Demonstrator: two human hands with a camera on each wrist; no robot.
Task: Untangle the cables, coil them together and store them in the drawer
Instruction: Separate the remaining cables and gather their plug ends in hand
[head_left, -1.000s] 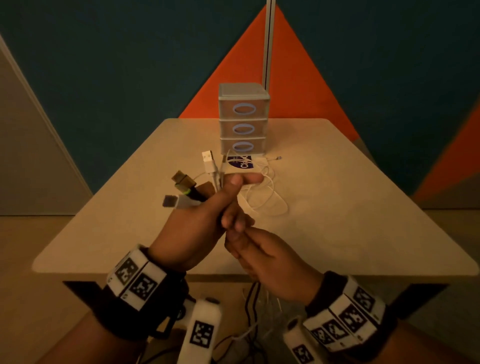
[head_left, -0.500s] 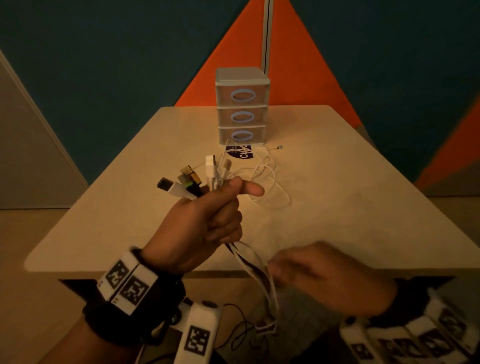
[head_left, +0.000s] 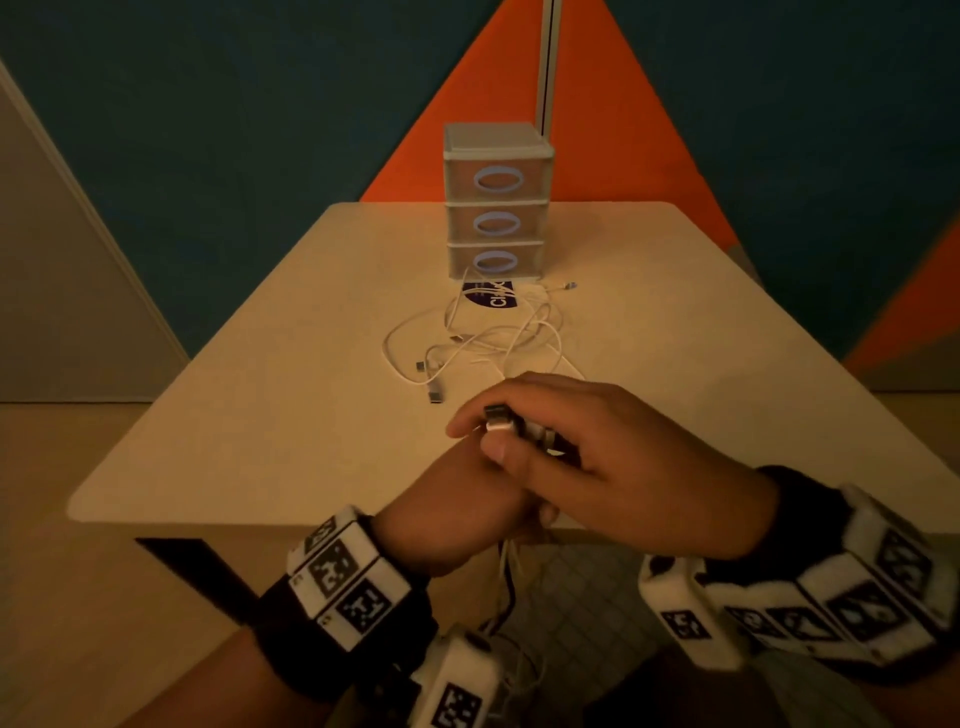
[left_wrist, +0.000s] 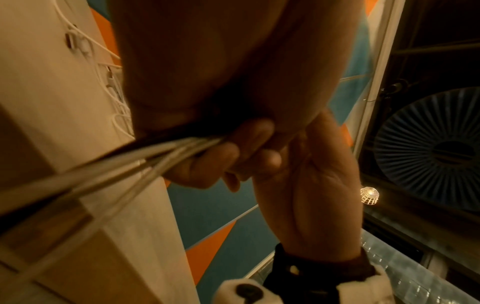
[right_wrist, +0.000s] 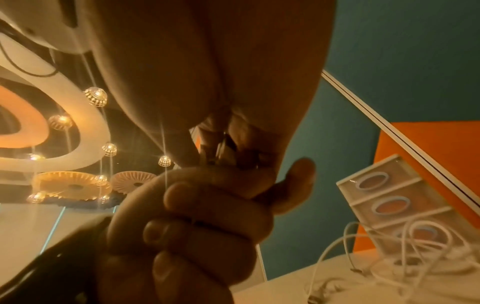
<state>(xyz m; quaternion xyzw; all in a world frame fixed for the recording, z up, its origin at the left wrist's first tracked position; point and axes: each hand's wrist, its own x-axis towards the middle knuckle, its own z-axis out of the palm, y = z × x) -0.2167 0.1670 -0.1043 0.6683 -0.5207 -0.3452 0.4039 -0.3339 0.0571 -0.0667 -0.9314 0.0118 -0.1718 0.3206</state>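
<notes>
Hands (head_left: 524, 467) now joined around cables (head_left: 506, 423).

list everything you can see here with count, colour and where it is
small plastic drawer unit: one, pale grey, three closed drawers with blue oval handles, far middle of the table
beige table top: one, under everything
loose white cables: a tangle, count unclear, on the table in front of the drawer unit
dark blue and white label: one, flat on the table at the foot of the drawer unit, under the cables
gathered bundle of cable ends: several plugs, white and dark, held over the near table edge, strands hanging below
left hand: grips the bundle from below
right hand: over the left hand, fingers curled on the plugs
wrist bands: two, black with white marker blocks
</notes>
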